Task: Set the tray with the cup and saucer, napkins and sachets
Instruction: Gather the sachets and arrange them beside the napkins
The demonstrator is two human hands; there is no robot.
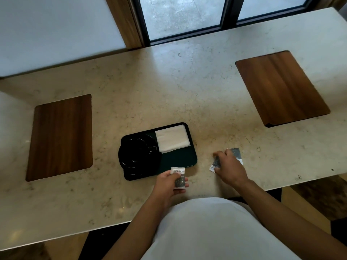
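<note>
A dark tray (180, 162) lies on the marble counter in front of me. A black cup and saucer (137, 152) fill its left half. White folded napkins (171, 138) lie in its far right corner. My left hand (170, 186) hovers just below the tray's near edge, shut on a small stack of grey-and-white sachets (179, 178). To the right, my right hand (229, 168) rests on the counter over more sachets (234, 153), its fingers pinching one at its left side (214, 166).
Two wooden inset panels sit in the counter, one at the left (60, 137) and one at the far right (281, 87). A window with dark frames (228, 14) runs behind the counter. The counter's near edge (93, 229) is close to my body.
</note>
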